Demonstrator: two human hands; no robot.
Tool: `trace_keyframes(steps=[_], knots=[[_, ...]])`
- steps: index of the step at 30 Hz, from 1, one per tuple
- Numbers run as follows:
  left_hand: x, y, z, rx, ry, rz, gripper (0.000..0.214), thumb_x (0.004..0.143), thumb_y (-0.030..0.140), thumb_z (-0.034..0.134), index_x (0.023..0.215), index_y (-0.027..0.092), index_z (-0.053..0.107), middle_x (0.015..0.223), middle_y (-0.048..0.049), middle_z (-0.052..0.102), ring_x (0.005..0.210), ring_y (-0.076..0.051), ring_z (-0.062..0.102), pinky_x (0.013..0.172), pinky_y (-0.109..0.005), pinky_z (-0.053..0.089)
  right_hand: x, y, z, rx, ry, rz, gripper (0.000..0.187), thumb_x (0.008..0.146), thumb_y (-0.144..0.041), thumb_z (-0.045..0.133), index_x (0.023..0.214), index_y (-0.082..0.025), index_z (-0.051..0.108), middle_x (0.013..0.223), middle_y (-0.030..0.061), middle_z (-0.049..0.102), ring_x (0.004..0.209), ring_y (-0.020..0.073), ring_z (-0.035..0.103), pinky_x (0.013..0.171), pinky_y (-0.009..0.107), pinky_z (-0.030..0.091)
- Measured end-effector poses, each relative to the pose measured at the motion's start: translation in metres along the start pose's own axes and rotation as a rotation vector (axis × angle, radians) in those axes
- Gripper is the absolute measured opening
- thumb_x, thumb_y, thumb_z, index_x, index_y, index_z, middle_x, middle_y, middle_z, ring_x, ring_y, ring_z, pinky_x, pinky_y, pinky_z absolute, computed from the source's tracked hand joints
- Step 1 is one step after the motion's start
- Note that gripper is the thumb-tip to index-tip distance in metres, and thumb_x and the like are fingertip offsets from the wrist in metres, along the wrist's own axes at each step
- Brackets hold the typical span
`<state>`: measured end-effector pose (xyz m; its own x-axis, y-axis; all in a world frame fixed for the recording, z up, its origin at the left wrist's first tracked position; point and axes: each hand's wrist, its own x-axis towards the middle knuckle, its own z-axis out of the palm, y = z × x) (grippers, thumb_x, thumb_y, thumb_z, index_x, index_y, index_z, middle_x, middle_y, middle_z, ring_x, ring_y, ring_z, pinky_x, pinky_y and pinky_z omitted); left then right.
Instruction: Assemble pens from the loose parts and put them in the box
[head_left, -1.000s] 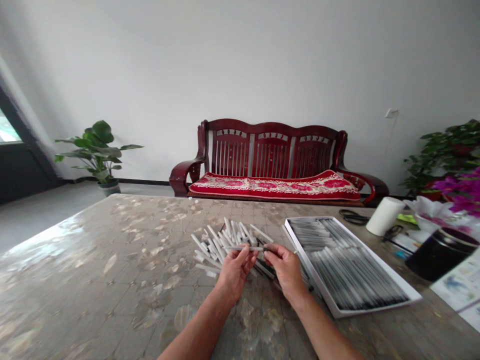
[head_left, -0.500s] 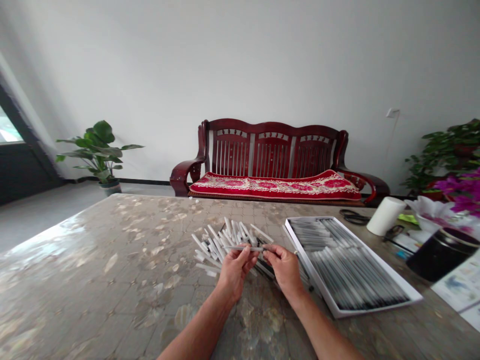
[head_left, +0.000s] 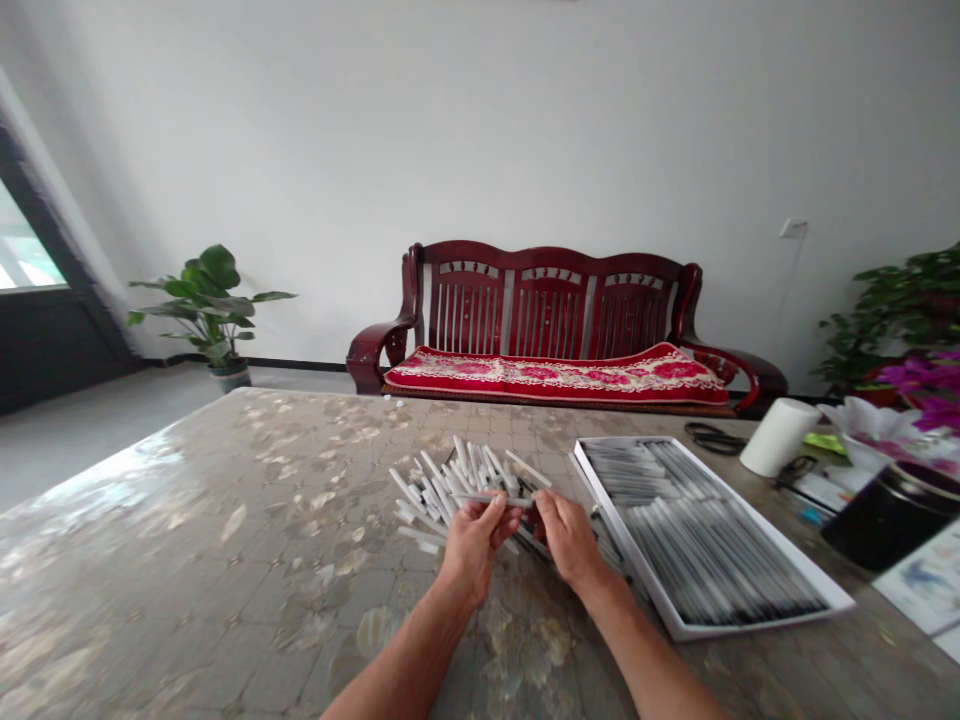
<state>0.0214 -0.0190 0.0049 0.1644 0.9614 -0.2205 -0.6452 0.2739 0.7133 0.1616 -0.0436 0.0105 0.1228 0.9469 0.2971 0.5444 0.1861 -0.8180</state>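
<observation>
My left hand (head_left: 472, 545) and my right hand (head_left: 568, 535) meet over the table, fingers pinched on the two ends of one thin white pen (head_left: 491, 498) held level between them. Just beyond the hands lies a loose pile of white pens and caps (head_left: 450, 480). To the right of my right hand sits a flat white box (head_left: 750, 627) filled with rows of pens lying side by side.
The patterned glossy table (head_left: 247, 540) carries a white roll (head_left: 778, 437), black scissors (head_left: 711, 435), a black round container (head_left: 889, 510) and papers at the right. A red wooden bench (head_left: 555, 345) and potted plants (head_left: 210, 305) stand by the wall behind.
Both hands have drawn slightly closer together on the pen. The view has tilted a little, shifting everything down and right.
</observation>
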Motion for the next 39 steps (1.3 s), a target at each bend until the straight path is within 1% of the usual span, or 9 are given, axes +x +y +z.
trace_keyframes(steps=[2, 4, 9, 15, 20, 25, 30, 35, 39], knots=[[0.000, 0.000, 0.001, 0.000, 0.014, -0.009, 0.028, 0.061, 0.026, 0.086, 0.075, 0.012, 0.067, 0.068, -0.0040, 0.071, 0.062, -0.013, 0.068, 0.059, -0.019, 0.056, 0.000, 0.001, -0.001, -0.011, 0.015, -0.060, 0.032, 0.094, -0.045, 0.038, 0.082, -0.022, 0.057, 0.072, 0.0008, 0.065, 0.064, 0.0166, 0.059, 0.059, 0.025, 0.041], [-0.001, 0.000, 0.002, 0.007, 0.015, -0.013, 0.027, 0.061, 0.025, 0.086, 0.075, 0.012, 0.067, 0.067, -0.0038, 0.071, 0.062, -0.013, 0.068, 0.059, -0.019, 0.056, -0.001, 0.003, -0.002, -0.075, 0.035, -0.102, 0.027, 0.092, -0.043, 0.041, 0.083, -0.022, 0.055, 0.073, 0.0003, 0.063, 0.066, 0.0166, 0.058, 0.060, 0.025, 0.040], [-0.001, -0.002, 0.002, 0.027, -0.001, -0.006, 0.028, 0.060, 0.025, 0.086, 0.076, 0.012, 0.068, 0.067, -0.0041, 0.071, 0.061, -0.013, 0.068, 0.058, -0.019, 0.056, 0.000, 0.003, 0.000, -0.169, 0.051, -0.035, 0.043, 0.096, -0.046, 0.029, 0.064, -0.024, 0.049, 0.055, 0.0003, 0.056, 0.055, 0.0175, 0.055, 0.055, 0.027, 0.035], [0.001, -0.003, -0.001, 0.028, 0.010, 0.000, 0.035, 0.055, 0.032, 0.088, 0.074, 0.012, 0.067, 0.065, -0.0035, 0.070, 0.061, -0.012, 0.067, 0.058, -0.020, 0.056, 0.000, 0.003, 0.001, -0.123, 0.016, -0.105, 0.035, 0.093, -0.047, 0.038, 0.077, -0.022, 0.057, 0.065, 0.0007, 0.062, 0.062, 0.0167, 0.058, 0.058, 0.025, 0.038], [0.001, -0.006, -0.001, 0.054, 0.005, 0.001, 0.041, 0.051, 0.038, 0.089, 0.073, 0.012, 0.066, 0.064, -0.0038, 0.070, 0.060, -0.013, 0.067, 0.057, -0.020, 0.056, 0.000, 0.009, 0.005, -0.028, 0.029, 0.001, 0.052, 0.096, -0.052, 0.028, 0.059, -0.022, 0.052, 0.049, 0.0009, 0.054, 0.050, 0.0163, 0.053, 0.052, 0.027, 0.036], [0.001, -0.007, -0.003, 0.066, 0.018, 0.009, 0.040, 0.052, 0.040, 0.088, 0.071, 0.013, 0.065, 0.064, -0.0042, 0.070, 0.060, -0.013, 0.067, 0.058, -0.021, 0.055, -0.001, 0.008, 0.005, -0.011, 0.000, -0.046, 0.038, 0.091, -0.053, 0.042, 0.073, -0.022, 0.055, 0.056, -0.0016, 0.056, 0.052, 0.0145, 0.052, 0.052, 0.024, 0.036], [0.000, -0.007, -0.001, 0.091, 0.017, 0.037, 0.042, 0.052, 0.043, 0.087, 0.071, 0.012, 0.066, 0.063, -0.0048, 0.070, 0.059, -0.013, 0.066, 0.058, -0.022, 0.055, -0.001, 0.008, 0.009, 0.205, -0.047, 0.176, 0.053, 0.088, -0.066, 0.036, 0.062, -0.022, 0.051, 0.046, -0.0029, 0.048, 0.038, 0.0129, 0.044, 0.040, 0.025, 0.032], [-0.002, -0.006, 0.000, 0.128, 0.027, 0.043, 0.041, 0.053, 0.043, 0.086, 0.070, 0.012, 0.065, 0.062, -0.0047, 0.069, 0.057, -0.014, 0.066, 0.057, -0.022, 0.053, -0.001, 0.004, 0.010, 0.281, -0.038, 0.114, 0.047, 0.081, -0.065, 0.051, 0.064, -0.022, 0.052, 0.047, -0.0048, 0.047, 0.041, 0.0115, 0.045, 0.041, 0.023, 0.033], [-0.006, -0.006, 0.005, 0.212, -0.051, 0.139, 0.041, 0.054, 0.042, 0.085, 0.075, 0.013, 0.065, 0.060, -0.0029, 0.068, 0.056, -0.015, 0.065, 0.055, -0.025, 0.053, -0.003, 0.004, 0.012, 0.480, -0.100, 0.388, 0.052, 0.076, -0.073, 0.048, 0.062, -0.023, 0.047, 0.042, -0.0082, 0.037, 0.031, 0.0083, 0.030, 0.031, 0.022, 0.020]])
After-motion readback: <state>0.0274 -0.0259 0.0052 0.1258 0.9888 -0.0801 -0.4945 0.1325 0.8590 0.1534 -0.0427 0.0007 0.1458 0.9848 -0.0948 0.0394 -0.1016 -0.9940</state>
